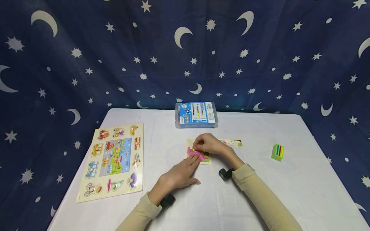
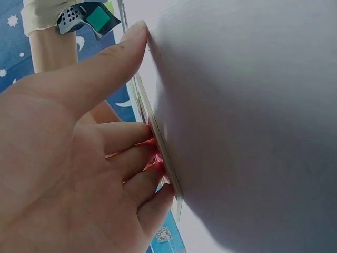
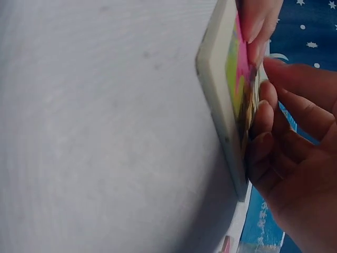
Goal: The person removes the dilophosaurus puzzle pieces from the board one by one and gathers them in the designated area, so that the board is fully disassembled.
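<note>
A small puzzle board with a pale rim and a pink and green picture lies on the table, partly covered by both hands. My left hand rests its fingertips on the pink part from the near left, thumb spread away. Over the board's far side, my right hand pinches a small puzzle piece between thumb and fingers, most of it hidden. In the right wrist view the other fingers are bent down at the board's surface. Several loose puzzle pieces lie just right of the right hand.
A large wooden peg puzzle with vehicle pieces lies on the left. A clear plastic case with a blue label stands at the back. A green block with coloured stripes is on the right of the white-covered table.
</note>
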`<move>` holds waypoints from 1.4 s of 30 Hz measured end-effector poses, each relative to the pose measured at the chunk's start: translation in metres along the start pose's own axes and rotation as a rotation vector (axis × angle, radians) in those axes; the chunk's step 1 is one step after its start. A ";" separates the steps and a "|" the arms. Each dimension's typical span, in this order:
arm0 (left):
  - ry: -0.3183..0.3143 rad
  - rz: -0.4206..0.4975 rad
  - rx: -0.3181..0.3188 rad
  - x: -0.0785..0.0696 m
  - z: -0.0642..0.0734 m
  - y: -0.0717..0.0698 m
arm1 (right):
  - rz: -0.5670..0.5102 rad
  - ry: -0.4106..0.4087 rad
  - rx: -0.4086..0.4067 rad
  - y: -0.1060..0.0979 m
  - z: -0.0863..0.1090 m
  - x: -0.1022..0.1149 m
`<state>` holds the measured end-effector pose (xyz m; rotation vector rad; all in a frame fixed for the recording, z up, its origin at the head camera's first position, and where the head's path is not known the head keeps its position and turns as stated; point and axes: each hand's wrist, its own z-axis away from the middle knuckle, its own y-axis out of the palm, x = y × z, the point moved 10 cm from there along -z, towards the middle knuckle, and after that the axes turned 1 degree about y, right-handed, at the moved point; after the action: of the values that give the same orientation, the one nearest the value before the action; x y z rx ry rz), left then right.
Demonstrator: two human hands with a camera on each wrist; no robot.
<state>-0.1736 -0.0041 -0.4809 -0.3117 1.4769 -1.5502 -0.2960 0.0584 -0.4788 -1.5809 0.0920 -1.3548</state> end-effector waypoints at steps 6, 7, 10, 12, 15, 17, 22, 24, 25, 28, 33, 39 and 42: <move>0.004 -0.002 -0.003 -0.001 0.000 -0.002 | 0.018 0.007 0.009 0.000 -0.001 0.002; 0.005 -0.002 -0.003 -0.001 0.000 -0.002 | 0.026 0.005 0.010 0.000 -0.001 0.002; 0.005 -0.005 -0.003 0.000 0.000 -0.002 | 0.026 0.000 0.021 0.000 -0.002 0.003; 0.006 -0.007 -0.003 0.000 0.000 -0.001 | 0.021 0.005 0.027 0.001 -0.003 0.003; 0.010 -0.015 -0.003 -0.001 0.000 -0.001 | 0.014 0.023 0.032 0.002 -0.003 0.001; 0.013 -0.021 -0.003 -0.001 0.000 0.000 | 0.008 0.031 0.033 0.002 -0.003 0.000; 0.018 -0.021 -0.007 -0.002 0.001 -0.002 | -0.004 0.040 0.030 0.003 -0.003 0.001; 0.017 -0.019 -0.005 -0.002 0.001 -0.002 | 0.002 0.043 0.030 0.004 -0.003 0.001; 0.016 -0.024 -0.005 -0.002 0.001 -0.002 | 0.008 0.042 0.030 0.004 -0.003 0.001; 0.012 -0.025 -0.002 -0.001 0.001 -0.001 | 0.030 0.039 0.027 0.005 -0.004 0.002; 0.004 -0.024 0.000 0.000 0.001 -0.001 | 0.047 0.035 0.021 0.004 -0.005 0.005; 0.005 -0.019 -0.004 0.001 0.001 0.000 | 0.060 0.036 0.030 0.004 -0.006 0.006; 0.008 -0.019 -0.005 0.001 0.001 0.000 | 0.065 0.031 0.036 0.004 -0.006 0.007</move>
<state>-0.1738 -0.0055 -0.4814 -0.3234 1.4879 -1.5647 -0.2963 0.0483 -0.4775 -1.5144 0.1360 -1.3240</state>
